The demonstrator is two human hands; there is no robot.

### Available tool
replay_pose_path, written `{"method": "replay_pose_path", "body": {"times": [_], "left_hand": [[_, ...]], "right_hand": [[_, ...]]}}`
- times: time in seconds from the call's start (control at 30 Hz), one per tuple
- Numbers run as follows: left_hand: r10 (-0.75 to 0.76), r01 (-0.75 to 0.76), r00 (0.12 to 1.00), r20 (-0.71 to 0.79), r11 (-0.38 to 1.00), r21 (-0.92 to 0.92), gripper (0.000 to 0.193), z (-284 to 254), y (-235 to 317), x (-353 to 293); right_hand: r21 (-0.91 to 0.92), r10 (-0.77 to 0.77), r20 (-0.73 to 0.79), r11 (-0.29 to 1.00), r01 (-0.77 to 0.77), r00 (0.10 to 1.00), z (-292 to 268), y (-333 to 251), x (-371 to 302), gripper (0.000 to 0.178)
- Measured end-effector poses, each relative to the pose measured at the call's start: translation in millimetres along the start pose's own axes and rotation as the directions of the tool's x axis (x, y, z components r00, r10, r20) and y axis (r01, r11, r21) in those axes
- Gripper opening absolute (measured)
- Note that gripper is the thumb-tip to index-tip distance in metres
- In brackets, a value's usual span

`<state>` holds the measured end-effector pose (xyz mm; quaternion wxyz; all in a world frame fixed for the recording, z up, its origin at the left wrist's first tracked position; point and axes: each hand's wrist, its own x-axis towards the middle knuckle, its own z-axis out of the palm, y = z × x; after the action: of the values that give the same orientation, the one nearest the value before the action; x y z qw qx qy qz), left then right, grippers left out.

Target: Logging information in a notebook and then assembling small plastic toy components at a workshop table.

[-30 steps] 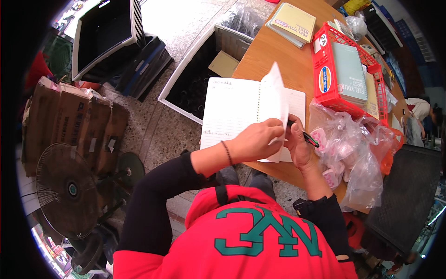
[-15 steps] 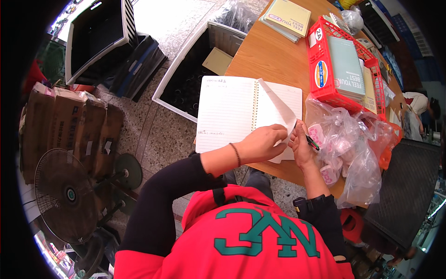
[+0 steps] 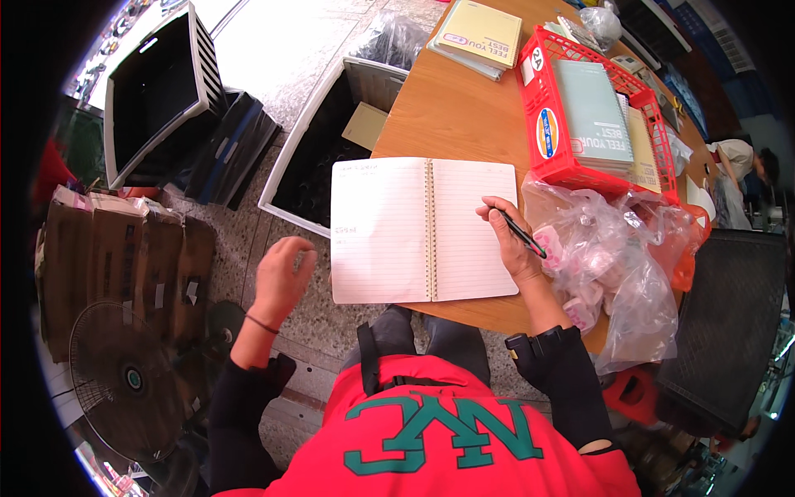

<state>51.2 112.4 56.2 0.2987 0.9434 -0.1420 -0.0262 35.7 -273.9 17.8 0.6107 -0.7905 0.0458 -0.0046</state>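
A spiral-bound notebook (image 3: 381,257) lies spread flat at the table's near left edge, its left part reaching past that edge. Some handwriting stands on the left page; the right page (image 3: 464,273) shows ruled lines. My right hand (image 3: 517,253) rests over the outer side of the right page, fingers closed round a dark pen (image 3: 519,230) with a green end. Left of the notebook, off the table, my left hand (image 3: 280,277) hovers with loosely bent fingers and nothing in it.
A red basket (image 3: 563,170) of notebooks and a stack of notebooks (image 3: 476,37) stand farther back on the wooden table (image 3: 464,116). Clear plastic bags (image 3: 638,306) lie at the right. Beside the table are a grey-rimmed crate (image 3: 290,217), cartons (image 3: 116,273) and a fan (image 3: 124,377).
The page that both hands were turning now lies flat. My left hand has let go and swung left off the notebook. My right hand has shifted slightly left, keeping the pen.
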Motion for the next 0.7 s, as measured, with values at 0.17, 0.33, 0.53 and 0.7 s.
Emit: {"method": "replay_pose_path", "body": {"times": [0.17, 0.33, 0.53, 0.7], "left_hand": [[0.525, -0.527, 0.835, 0.165, 0.849, -0.032, 0.043, 77, 76, 51], [0.535, -0.559, 0.807, 0.251, 0.829, 0.028, 0.062, 133, 80, 85], [0.498, -0.523, 0.82, 0.283, 0.852, 0.014, 0.063, 144, 71, 94], [0.479, -0.5, 0.815, 0.325, 0.866, -0.022, 0.063, 147, 69, 98]], "right_hand": [[-0.026, -0.141, 0.021, 0.99, 0.142, 0.99, 9, 3, 40, 0.028], [0.021, -0.161, -0.028, 0.987, 0.162, 0.987, 26, 14, 74, 0.02], [-0.071, -0.084, -0.064, 0.994, 0.079, 0.994, 43, 30, 99, 0.019], [-0.218, -0.102, -0.168, 0.974, 0.064, 0.98, 51, 41, 103, 0.018]]}}
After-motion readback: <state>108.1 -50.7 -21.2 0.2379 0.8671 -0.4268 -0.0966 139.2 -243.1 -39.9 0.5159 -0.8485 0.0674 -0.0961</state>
